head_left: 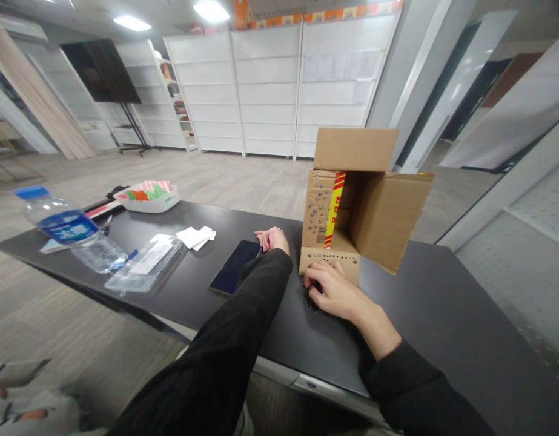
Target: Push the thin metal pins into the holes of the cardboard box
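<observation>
My left hand rests on the dark table just beyond a dark-screened phone or tablet. Its fingers reach out to the left, slightly bent, and nothing shows in them. Lower and to the right, my right hand bends its fingers down over small dark thin pieces on the tabletop; what its fingertips pinch is hidden. Just behind that hand stands an open cardboard box, its opening facing me and flaps spread. Rows of small holes and several round grey heads dot its left and lower flaps.
To the left are a clear plastic case, white paper pieces, a water bottle lying tilted, and a white basket with colourful packets. The table's front edge runs close to my body.
</observation>
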{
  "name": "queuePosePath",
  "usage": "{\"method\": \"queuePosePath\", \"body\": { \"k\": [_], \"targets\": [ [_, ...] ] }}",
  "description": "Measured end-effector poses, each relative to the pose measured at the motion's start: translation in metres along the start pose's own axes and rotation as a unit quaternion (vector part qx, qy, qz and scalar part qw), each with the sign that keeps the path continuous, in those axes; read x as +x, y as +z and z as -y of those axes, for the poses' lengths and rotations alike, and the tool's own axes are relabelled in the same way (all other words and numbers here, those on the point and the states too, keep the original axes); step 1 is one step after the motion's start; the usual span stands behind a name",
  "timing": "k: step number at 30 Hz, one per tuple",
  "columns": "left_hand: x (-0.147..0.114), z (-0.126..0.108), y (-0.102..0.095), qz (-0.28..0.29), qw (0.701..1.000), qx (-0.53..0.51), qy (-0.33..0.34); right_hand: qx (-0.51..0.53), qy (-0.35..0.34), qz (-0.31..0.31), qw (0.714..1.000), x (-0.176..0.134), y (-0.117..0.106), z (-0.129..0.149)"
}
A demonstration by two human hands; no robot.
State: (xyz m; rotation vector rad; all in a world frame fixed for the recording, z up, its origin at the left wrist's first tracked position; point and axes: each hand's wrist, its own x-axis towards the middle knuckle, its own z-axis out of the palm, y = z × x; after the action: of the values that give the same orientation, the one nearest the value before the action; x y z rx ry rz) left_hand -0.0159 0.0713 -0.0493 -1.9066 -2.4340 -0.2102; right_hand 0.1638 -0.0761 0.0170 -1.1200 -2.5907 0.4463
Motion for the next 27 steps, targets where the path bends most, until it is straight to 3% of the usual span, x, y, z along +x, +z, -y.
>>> {"method": "queuePosePath", "body": {
  "k": [9, 27],
  "targets": [
    [-0.001, -0.002, 0.002, -0.03, 0.997, 0.066, -0.03, -0.003, 0.003, 0.002, 1.0, 0.001, 0.001, 0.003],
    [0.0, 0.0, 0.0, -0.007, 0.998, 0.063, -0.018, -0.02, -0.011, 0.023, 0.999, 0.003, 0.003, 0.012]
  ]
}}
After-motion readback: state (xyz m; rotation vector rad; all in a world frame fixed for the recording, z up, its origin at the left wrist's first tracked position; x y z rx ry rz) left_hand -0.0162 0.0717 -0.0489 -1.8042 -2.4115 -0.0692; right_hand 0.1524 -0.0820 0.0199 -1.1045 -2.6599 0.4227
